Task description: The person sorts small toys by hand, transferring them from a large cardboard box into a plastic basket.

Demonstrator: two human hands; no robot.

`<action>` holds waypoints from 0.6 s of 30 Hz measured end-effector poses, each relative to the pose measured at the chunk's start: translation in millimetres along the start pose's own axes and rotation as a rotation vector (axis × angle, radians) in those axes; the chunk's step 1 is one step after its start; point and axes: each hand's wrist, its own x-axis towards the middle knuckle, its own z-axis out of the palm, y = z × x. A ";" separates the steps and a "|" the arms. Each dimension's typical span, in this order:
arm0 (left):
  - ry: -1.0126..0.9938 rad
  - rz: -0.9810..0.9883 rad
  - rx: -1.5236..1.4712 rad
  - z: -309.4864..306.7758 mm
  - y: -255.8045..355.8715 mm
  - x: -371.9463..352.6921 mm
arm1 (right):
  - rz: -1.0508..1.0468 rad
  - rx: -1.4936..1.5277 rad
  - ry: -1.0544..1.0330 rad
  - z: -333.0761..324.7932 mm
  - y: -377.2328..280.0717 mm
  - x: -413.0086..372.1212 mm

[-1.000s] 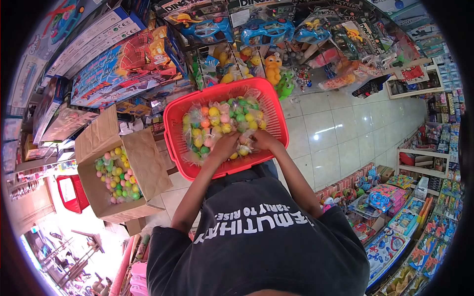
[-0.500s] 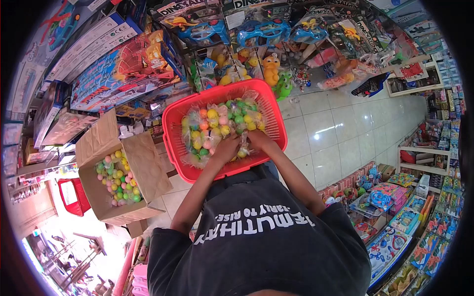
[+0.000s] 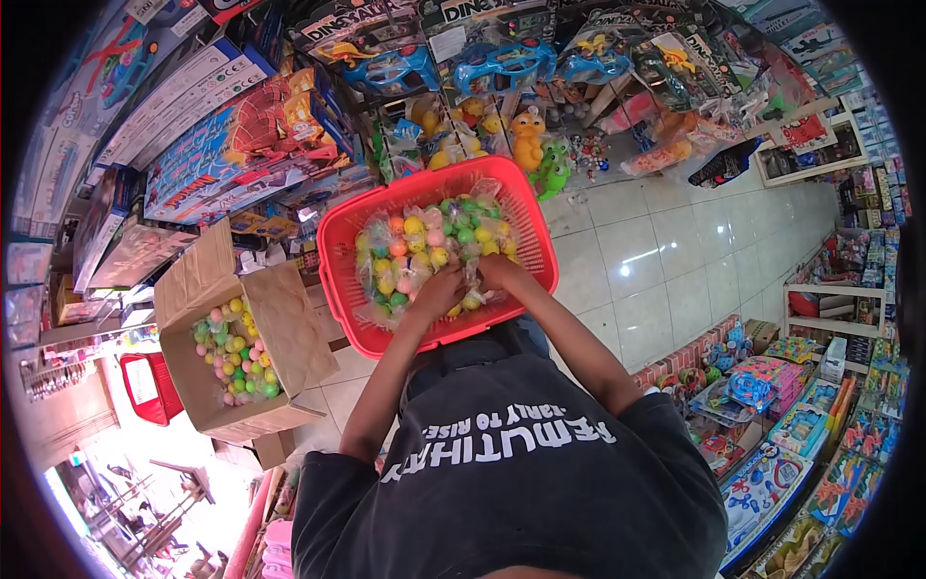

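Note:
A red plastic basket [image 3: 340, 311] rests in front of my body, holding several clear bags of coloured balls [image 3: 415, 241] in yellow, green, pink and orange. Both hands are inside it near its close edge. My left hand [image 3: 446, 289] lies over the bags with its fingers bent down among the plastic; the fingertips are hidden. Close beside it on the right, my right hand [image 3: 497, 273] touches the bags, its fingers also mostly hidden by plastic and balls. Whether either hand grips a bag cannot be made out.
An open cardboard box [image 3: 299, 328] with more coloured balls stands left of the basket. Behind it are stacked toy boxes [image 3: 241, 145]. Packaged toys [image 3: 502, 68] hang at the back. Shelves and toy packs [image 3: 762, 482] line the right. A second red basket [image 3: 166, 388] is at far left.
The view has shifted slightly. My hands have moved very little and stay close together in the basket among the bags.

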 end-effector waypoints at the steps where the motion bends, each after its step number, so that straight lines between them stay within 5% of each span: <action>1: -0.021 0.032 -0.015 1.0 -3.0 -0.4 | -0.032 0.069 -0.016 1.8 5.9 0.9; 4: 0.021 0.049 -0.024 -0.2 3.5 -8.6 | -0.087 0.223 -0.101 -3.4 15.4 -11.0; 14: 0.441 -0.234 0.149 -20.6 94.1 -51.1 | -0.345 0.413 0.164 -34.0 8.9 -89.3; 17: 0.625 -0.199 0.074 -16.2 122.9 -66.7 | -0.359 0.614 0.179 -53.5 -5.5 -125.8; 18: 0.581 -0.284 -0.225 -11.2 131.8 -74.1 | -0.367 0.742 0.118 -54.3 -4.5 -134.8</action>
